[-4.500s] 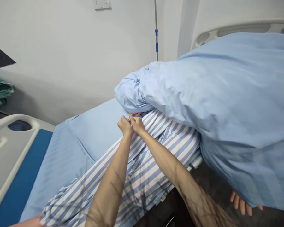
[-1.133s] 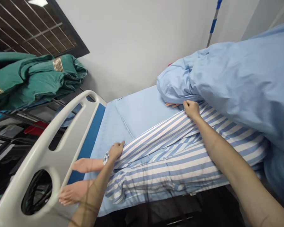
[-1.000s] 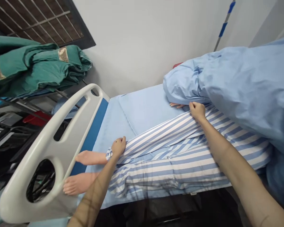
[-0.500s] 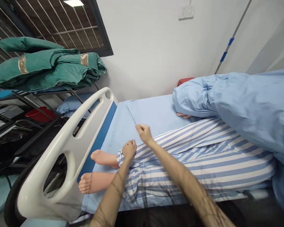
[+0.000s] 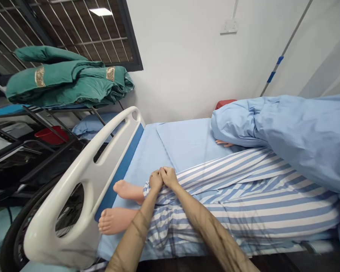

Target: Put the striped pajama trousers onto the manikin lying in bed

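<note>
**Head view:** the one camera looks down the bed from beside it, with the white footboard at the left.

**Things:** your left hand and right hand touch each other on top of the striped trousers, beside the cuff by the dummy's feet. Your fingers are curled down onto the striped cloth; you can't tell from this view whether they grip it. The nearer foot and the farther foot are bare and lie on the blue bed sheet, just below your hands.

**Done:** the striped trousers appear to cover both legs, with both feet sticking out past the cuffs.

**Not settled:** the cloth is creased and rumpled by the ankles, and the blue duvet lies over the bed's far end.

**Counts:** two of your hands, two bare feet, one dummy's hand showing under the duvet, one pair of trousers.

**Rest:** a folded green cloth with gold trim sits on a metal rack, a red basin below it. There is a wall socket and a pole.
</note>
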Motion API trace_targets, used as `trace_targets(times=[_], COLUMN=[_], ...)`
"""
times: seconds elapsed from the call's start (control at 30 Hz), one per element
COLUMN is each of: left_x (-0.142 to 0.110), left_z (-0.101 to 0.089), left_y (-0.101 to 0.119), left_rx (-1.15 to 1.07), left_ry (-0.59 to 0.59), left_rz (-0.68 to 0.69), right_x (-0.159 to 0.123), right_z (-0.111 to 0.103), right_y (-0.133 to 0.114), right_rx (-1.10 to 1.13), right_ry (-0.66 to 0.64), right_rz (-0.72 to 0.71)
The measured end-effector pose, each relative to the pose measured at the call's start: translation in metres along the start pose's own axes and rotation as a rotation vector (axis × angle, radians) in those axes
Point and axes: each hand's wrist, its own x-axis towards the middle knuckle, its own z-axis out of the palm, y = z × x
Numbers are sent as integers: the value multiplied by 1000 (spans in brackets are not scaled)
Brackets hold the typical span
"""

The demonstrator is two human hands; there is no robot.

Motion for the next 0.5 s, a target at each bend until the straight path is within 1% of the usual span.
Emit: trace_targets(times=[0.07, 0.13, 0.23, 0.3, 0.37, 0.43, 0.5], left_x=[7, 12, 13, 9, 2, -6, -12], left_z=[-9, -16, -18, -9, 5, 21, 32], left_y=[10, 23, 39, 42, 38, 29, 19], left_rx=[-306, -535, -735, -807, -772, -604, -417], left_ry=[-24, -7, 101, 161, 188, 176, 158], left_rz=[-85, -126, -121, -130, -115, -58, 26], right_x=[-1, -1, 3, 6, 8, 9, 9], right_z=[1, 1, 2, 2, 0, -2, -5], right_y=[0, 1, 3, 5, 6, 7, 8], right_rx=[14, 38, 90, 140, 194, 241, 268], right_ry=[-1, 22, 71, 103, 150, 214, 245], right_rz=[-39, -44, -10, 10, 35, 80, 104])
